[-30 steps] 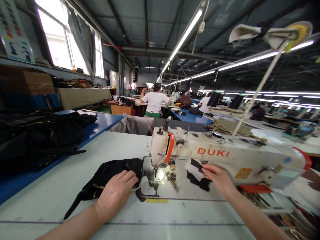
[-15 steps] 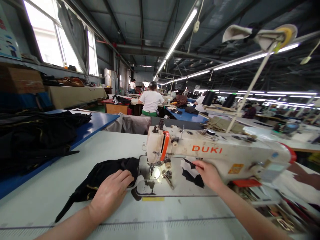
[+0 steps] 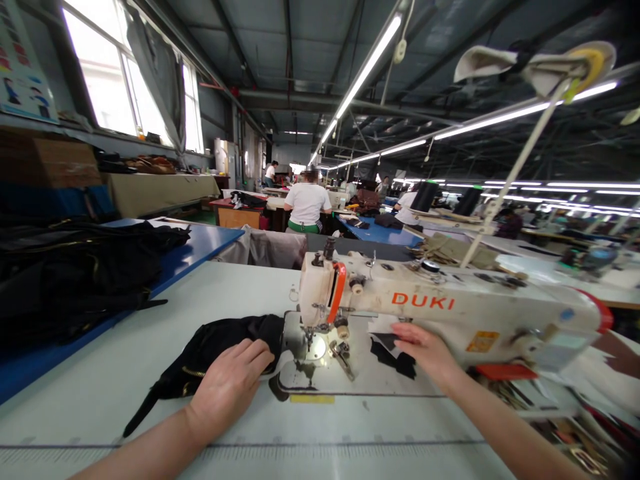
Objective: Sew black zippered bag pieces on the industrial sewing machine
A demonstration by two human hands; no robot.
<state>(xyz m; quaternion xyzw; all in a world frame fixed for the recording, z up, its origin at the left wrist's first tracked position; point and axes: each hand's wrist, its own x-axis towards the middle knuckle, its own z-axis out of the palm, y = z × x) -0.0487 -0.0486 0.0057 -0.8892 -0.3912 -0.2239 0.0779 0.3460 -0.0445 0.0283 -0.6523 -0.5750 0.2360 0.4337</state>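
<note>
My left hand (image 3: 231, 380) lies over the right end of a black fabric piece with a gold zipper (image 3: 200, 350), its fingers curled down on the cloth. A thin strap trails from that piece towards the lower left. White edging shows beside my left fingertips. Right of the needle, my right hand (image 3: 427, 350) pinches a small dark fabric patch (image 3: 386, 341) between thumb and fingers. Under it, more black patches (image 3: 393, 360) and a white piece (image 3: 380, 325) lie on the bed of the sewing machine (image 3: 420, 307). The presser foot area (image 3: 311, 343) stands between my hands.
On the blue table (image 3: 210, 243) at left lies a heap of black zippered fabric (image 3: 75, 280). A printed ruler scale (image 3: 320, 452) runs along the front of the worktable. An open tray of tools and scraps (image 3: 570, 427) is at right. Co-workers sit farther back.
My right hand has drawn a dark patch up off the bed and turned it slightly. The left hand stays on the black piece. The whole view has shifted a little.
</note>
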